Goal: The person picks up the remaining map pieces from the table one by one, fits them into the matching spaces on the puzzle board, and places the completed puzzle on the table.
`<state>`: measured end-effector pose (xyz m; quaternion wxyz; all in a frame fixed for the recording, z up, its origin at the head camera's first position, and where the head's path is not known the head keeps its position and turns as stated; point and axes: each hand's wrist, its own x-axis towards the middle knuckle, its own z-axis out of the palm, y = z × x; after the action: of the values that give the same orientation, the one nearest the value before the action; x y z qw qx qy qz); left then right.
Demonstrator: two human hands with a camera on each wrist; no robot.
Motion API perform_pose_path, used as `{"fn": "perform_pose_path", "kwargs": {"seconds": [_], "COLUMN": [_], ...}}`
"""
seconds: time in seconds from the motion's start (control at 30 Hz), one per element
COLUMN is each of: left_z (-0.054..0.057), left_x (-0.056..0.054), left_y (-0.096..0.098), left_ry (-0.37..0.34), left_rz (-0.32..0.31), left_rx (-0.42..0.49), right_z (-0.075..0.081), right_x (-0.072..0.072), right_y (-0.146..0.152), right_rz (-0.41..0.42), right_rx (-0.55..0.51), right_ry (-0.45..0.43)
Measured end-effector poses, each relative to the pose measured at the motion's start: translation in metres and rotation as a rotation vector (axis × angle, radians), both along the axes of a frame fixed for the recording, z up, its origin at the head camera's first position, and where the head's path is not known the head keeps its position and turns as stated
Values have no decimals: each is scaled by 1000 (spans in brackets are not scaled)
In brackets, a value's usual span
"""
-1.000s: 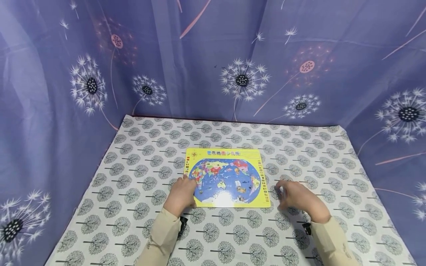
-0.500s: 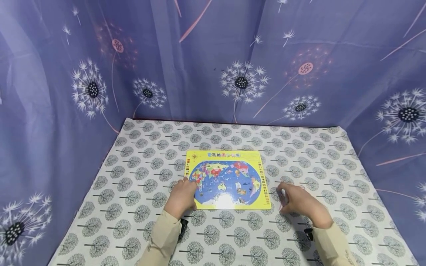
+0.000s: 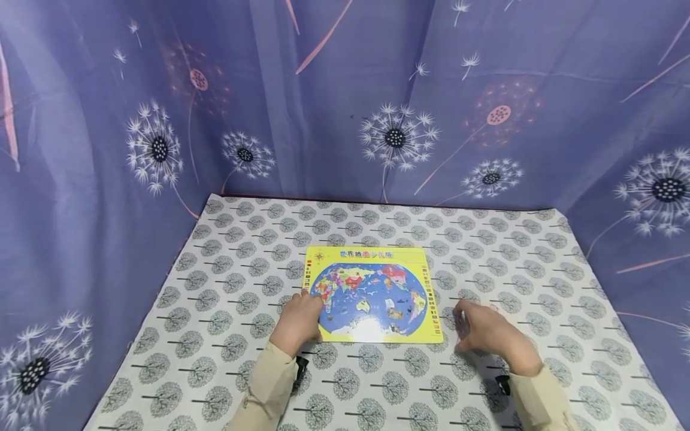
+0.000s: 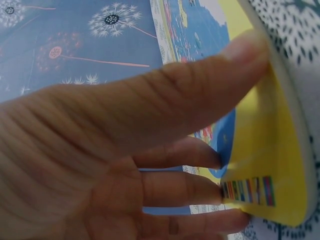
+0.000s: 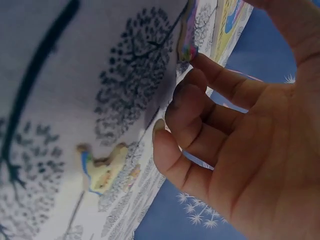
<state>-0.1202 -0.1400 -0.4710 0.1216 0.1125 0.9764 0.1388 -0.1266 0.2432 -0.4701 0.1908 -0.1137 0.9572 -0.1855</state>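
Lying flat in front of the person, the yellow-bordered map board [image 3: 372, 293] has its long axis running left to right. And that's the relation to watch: the left hand [image 3: 298, 323] is the nearer one, right on the near-left corner, fingers stretched over the left end and thumb reaching to the near edge, touching rather than curled round it. Across at the far short end, the right hand [image 3: 490, 329] sits just off the board's right edge, clear of it, its fingers bent. From the right wrist view, a fingertip meets a small colourful piece [image 5: 187, 37]; the thumb's tip is out of view there, so I can't tell whether it's pinched. Near that hand, a second piece, pale yellow and blue [image 5: 106, 175], lies on the cloth, apart from the fingers. Outward we go: tree-printed cloth [image 3: 501, 239] over the worktop, beige sleeves [image 3: 264, 383] coming in from the near side, and dandelion-patterned purple curtains [image 3: 345, 90] rising behind and to both sides.
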Motion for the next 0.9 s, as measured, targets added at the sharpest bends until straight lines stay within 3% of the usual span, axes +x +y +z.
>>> {"fn": "perform_pose_path", "kwargs": {"seconds": [0.13, 0.37, 0.63, 0.9], "left_z": [0, 1, 2, 0], "left_x": [-1, 0, 2, 1], "left_y": [0, 0, 2, 2], "left_ry": [11, 15, 19, -1], "left_rz": [3, 0, -5, 15], "left_rx": [-2, 3, 0, -7], "right_z": [-1, 1, 8, 22], "right_x": [2, 1, -4, -15], "right_y": [2, 2, -4, -15], "right_rz": [8, 78, 66, 75], "right_rx": [-41, -21, 26, 52], "right_ry": [13, 125, 112, 158]}}
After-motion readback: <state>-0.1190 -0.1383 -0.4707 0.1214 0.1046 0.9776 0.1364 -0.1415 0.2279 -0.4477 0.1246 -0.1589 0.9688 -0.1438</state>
